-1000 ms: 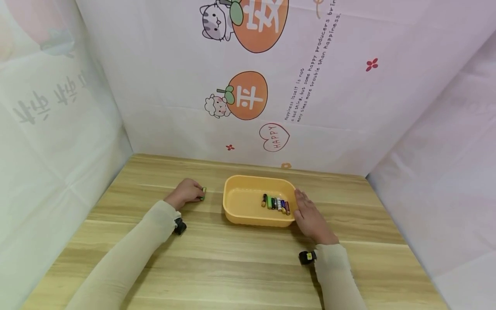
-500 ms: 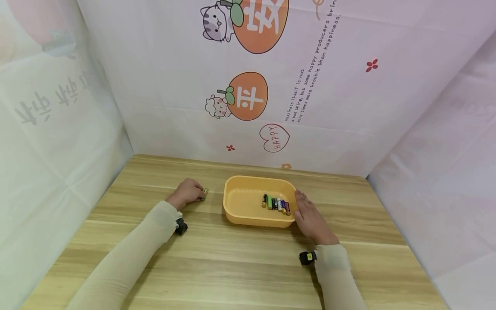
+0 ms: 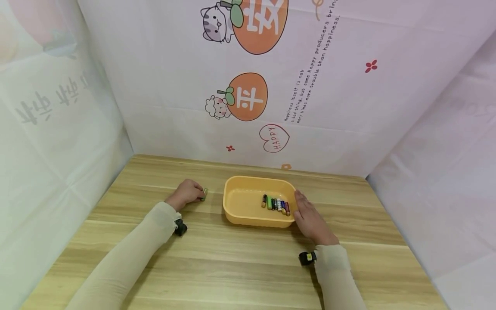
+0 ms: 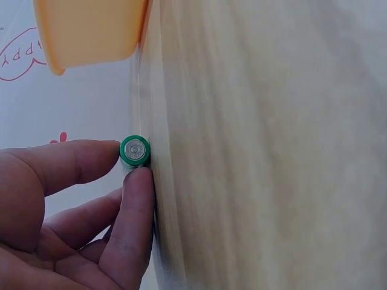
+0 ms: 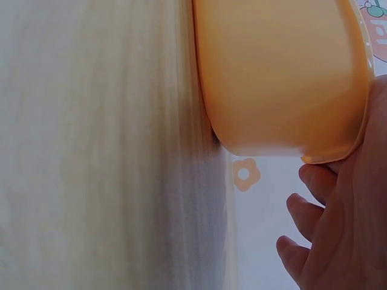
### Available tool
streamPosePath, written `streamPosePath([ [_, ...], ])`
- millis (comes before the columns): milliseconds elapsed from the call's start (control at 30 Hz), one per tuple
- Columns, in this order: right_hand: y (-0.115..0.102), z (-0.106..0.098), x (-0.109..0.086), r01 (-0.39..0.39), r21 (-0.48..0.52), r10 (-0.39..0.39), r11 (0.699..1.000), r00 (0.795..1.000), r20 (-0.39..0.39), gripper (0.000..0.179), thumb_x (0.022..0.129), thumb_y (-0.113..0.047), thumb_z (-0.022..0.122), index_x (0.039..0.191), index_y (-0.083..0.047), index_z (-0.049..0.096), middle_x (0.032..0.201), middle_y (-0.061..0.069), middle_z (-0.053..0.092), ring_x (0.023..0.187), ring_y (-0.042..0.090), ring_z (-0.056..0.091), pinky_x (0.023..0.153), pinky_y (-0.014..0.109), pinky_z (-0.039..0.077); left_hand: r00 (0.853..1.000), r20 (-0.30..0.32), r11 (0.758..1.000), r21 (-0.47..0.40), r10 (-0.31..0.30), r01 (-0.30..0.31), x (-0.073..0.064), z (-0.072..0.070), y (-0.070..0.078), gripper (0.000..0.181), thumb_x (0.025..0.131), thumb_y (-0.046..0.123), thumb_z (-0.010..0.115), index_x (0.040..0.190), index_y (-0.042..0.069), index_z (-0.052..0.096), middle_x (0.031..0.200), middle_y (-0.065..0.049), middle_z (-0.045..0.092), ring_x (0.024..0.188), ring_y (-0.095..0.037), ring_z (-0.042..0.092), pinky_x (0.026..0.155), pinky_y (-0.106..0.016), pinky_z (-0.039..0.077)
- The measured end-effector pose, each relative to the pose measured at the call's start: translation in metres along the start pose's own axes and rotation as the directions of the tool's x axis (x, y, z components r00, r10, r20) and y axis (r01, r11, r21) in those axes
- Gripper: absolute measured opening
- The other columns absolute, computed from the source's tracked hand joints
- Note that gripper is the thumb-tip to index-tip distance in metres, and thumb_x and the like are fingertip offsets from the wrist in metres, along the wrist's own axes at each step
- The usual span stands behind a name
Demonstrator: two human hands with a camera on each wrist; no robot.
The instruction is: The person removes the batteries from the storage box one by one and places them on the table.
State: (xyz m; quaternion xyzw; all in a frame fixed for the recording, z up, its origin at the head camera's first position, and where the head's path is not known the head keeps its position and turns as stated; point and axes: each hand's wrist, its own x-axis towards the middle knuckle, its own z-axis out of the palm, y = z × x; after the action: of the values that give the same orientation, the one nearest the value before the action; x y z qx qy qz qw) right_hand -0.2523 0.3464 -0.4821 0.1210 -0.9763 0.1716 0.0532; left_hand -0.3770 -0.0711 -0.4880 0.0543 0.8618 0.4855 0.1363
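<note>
At the left, my left hand pinches a green battery low at the wooden tabletop. Its flat metal end faces the left wrist view, with thumb and finger on either side. To the right sits a yellow plastic basin. Several batteries of mixed colours lie in a row inside it, towards its right end. My right hand rests against that right end, fingers extended along the rim. In the right wrist view the basin's outer wall fills the top, and the fingertips reach past the rim.
The wooden table stretches in front of the basin and out to both sides. A white printed cloth stands along the table's back edge, and plain-looking cloth walls close in the left and right.
Over the first half second the battery at my left fingertips turned slightly, so more of it shows. Since then it looks nearly still. The right hand and basin stay in place.
</note>
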Motion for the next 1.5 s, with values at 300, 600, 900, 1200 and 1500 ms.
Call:
streamPosePath([
  [300, 0.0, 0.001, 0.001, -0.004, 0.002, 0.004, 1.0, 1.0, -0.014, 0.061, 0.101, -0.015, 0.033, 0.154, 0.002, 0.008, 0.159, 0.019, 0.014, 0.144, 0.038, 0.015, 0.115, 0.053, 0.018, 1.0, 0.01, 0.999, -0.038, -0.029, 0.03, -0.005, -0.001, 0.003, 0.036, 0.089, 0.005, 0.068, 0.12, -0.011, 0.062, 0.121, -0.026, 0.06, 0.09, -0.024, 0.066, 0.073, -0.029, 0.058],
  [600, -0.001, 0.0, 0.0, -0.018, 0.005, 0.018, 1.0, 1.0, -0.002, 0.06, 0.102, -0.015, 0.033, 0.154, 0.002, 0.008, 0.159, 0.019, 0.013, 0.144, 0.037, 0.015, 0.116, 0.051, 0.018, 1.0, 0.013, 1.0, -0.021, -0.016, 0.016, -0.007, 0.0, 0.005, 0.039, 0.088, 0.007, 0.067, 0.122, -0.011, 0.06, 0.124, -0.027, 0.058, 0.09, -0.024, 0.067, 0.074, -0.03, 0.058],
  [900, 0.001, 0.0, 0.0, -0.002, 0.006, 0.002, 1.0, 1.0, -0.002, 0.06, 0.102, -0.014, 0.032, 0.154, 0.002, 0.007, 0.159, 0.019, 0.013, 0.145, 0.037, 0.014, 0.116, 0.052, 0.016, 0.999, 0.037, 0.999, -0.022, -0.022, 0.023, -0.011, -0.003, 0.007, 0.038, 0.089, 0.007, 0.067, 0.121, -0.013, 0.061, 0.125, -0.027, 0.057, 0.091, -0.025, 0.066, 0.073, -0.03, 0.058],
  [1200, 0.0, 0.0, -0.002, 0.017, 0.006, -0.017, 1.0, 1.0, -0.013, 0.058, 0.102, -0.013, 0.032, 0.153, 0.005, 0.009, 0.159, 0.021, 0.014, 0.144, 0.038, 0.014, 0.116, 0.053, 0.016, 0.999, 0.007, 0.988, -0.149, -0.034, 0.035, -0.013, -0.012, 0.016, 0.04, 0.093, 0.009, 0.062, 0.127, -0.012, 0.056, 0.115, -0.023, 0.062, 0.093, -0.025, 0.063, 0.078, -0.033, 0.057],
  [1500, 0.001, 0.0, -0.002, 0.032, -0.028, -0.033, 0.999, 0.999, -0.035, 0.058, 0.102, -0.012, 0.033, 0.153, 0.005, 0.012, 0.158, 0.02, 0.017, 0.144, 0.039, 0.014, 0.116, 0.053, 0.015, 0.999, 0.029, 0.959, -0.28, -0.028, 0.035, -0.013, -0.017, 0.035, 0.037, 0.096, 0.012, 0.06, 0.127, -0.008, 0.056, 0.12, -0.026, 0.058, 0.099, -0.032, 0.062, 0.088, -0.042, 0.054],
])
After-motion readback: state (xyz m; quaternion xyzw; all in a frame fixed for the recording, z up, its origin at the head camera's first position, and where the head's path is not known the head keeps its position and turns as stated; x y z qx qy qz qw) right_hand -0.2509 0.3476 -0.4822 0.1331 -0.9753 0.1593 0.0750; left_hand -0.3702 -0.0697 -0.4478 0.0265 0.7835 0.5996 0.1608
